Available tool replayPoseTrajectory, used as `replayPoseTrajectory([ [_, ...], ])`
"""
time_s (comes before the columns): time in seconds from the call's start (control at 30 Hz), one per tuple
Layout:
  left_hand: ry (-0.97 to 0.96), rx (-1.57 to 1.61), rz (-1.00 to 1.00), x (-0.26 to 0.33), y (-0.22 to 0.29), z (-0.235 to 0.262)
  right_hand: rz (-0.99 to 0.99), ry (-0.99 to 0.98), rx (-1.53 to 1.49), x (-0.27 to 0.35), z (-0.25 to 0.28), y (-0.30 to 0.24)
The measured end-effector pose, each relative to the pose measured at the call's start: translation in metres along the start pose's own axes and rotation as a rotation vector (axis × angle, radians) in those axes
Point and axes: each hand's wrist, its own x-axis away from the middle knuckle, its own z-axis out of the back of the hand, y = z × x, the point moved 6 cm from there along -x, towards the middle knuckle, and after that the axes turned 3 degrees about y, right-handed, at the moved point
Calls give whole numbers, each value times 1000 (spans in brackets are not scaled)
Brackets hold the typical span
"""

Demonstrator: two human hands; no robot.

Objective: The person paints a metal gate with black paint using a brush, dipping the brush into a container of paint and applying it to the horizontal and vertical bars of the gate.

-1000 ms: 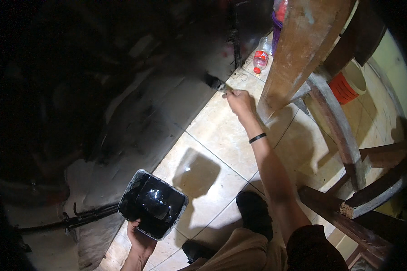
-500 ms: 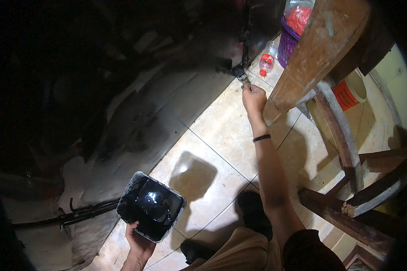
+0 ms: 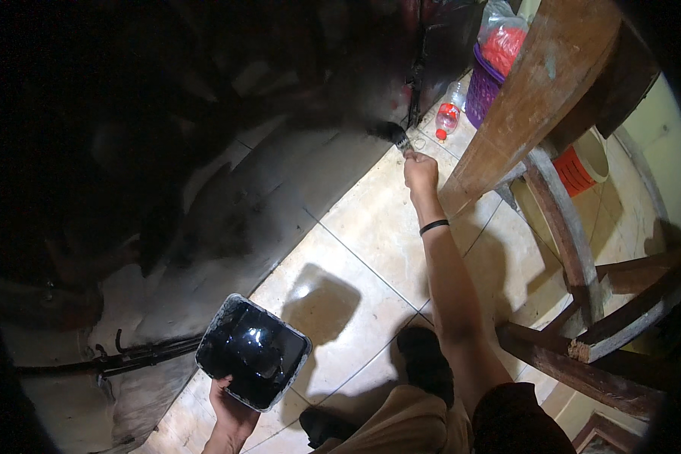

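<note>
Landmark = tub [image 3: 308, 348] of black liquid [image 3: 253, 340]; brush [image 3: 396, 135] is ahead of the tub and to its right, well apart from it; right hand [image 3: 421, 172] is the one on it, left hand [image 3: 231, 408] is nowhere near.

Key relation: bristles lie ahead and left of the right-hand fingers; long axis runs diagonally out from the grip, roughly across the line where floor [image 3: 356, 242] meets dark surface [image 3: 234, 219]; bristle end is at that surface; black on black there, so can't tell how firmly it presses, or whether it touches at all.

Fingers: right closed on the brush handle, hardly any handle showing; left clamped on the tub's near side, thumb at the rim, other fingers mostly hidden below; tub mouth faces up, slightly rotated.

Around: bottle [image 3: 447, 117] with red label farther out from the tub than the brush, and a bit more right; wooden frame [image 3: 537, 98] to the tub's right.
</note>
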Motion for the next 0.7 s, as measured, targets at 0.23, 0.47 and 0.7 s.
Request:
replayPoseTrajectory([
  [0.23,33,4,1,3,0,4,40,191,-82,-6,12,-1],
  [0.47,64,-6,-9,8,-3,7,73,257,-344,21,18,-22],
  [0.7,61,-12,9,5,-6,10,85,3,-459,35,11,-25],
])
